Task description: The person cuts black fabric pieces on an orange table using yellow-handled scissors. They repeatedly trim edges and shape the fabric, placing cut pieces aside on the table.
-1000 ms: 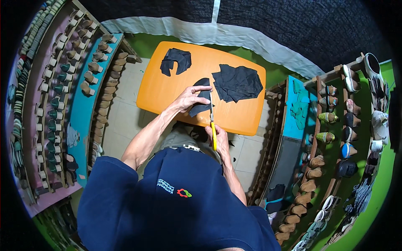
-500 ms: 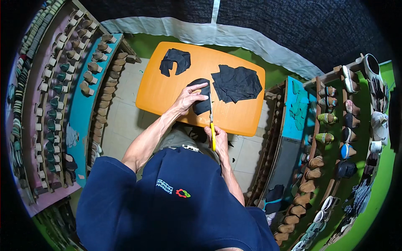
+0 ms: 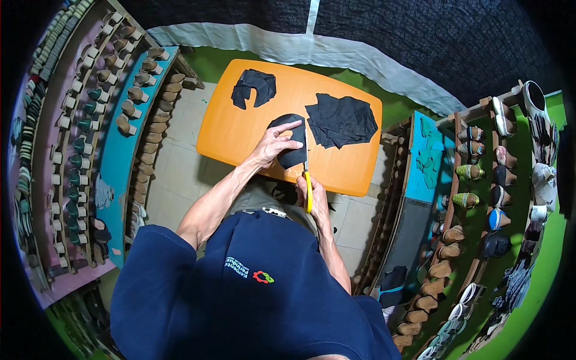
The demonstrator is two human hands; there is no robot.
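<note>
My left hand (image 3: 275, 147) grips a curved piece of black material (image 3: 292, 158) over the near part of the orange table (image 3: 223, 135). Its thumb and index finger stretch across the piece, and the other fingers are partly hidden. Yellow-handled scissors (image 3: 309, 195) are in my right hand (image 3: 320, 195), which is closed around the handles at the table's near edge. Their blades point away from me and lie along the right edge of the black piece. How far apart the blades are, I cannot tell.
A pile of black pieces (image 3: 343, 121) lies at the table's far right, and a notched black piece (image 3: 254, 88) at its far left. Racks of wooden shoe lasts (image 3: 137, 95) stand on the left. More shelves with shoes and lasts (image 3: 441, 268) line the right.
Both hands have shifted slightly to the right with the black piece and the scissors. The scissors have moved a little farther from me along the piece's edge.
</note>
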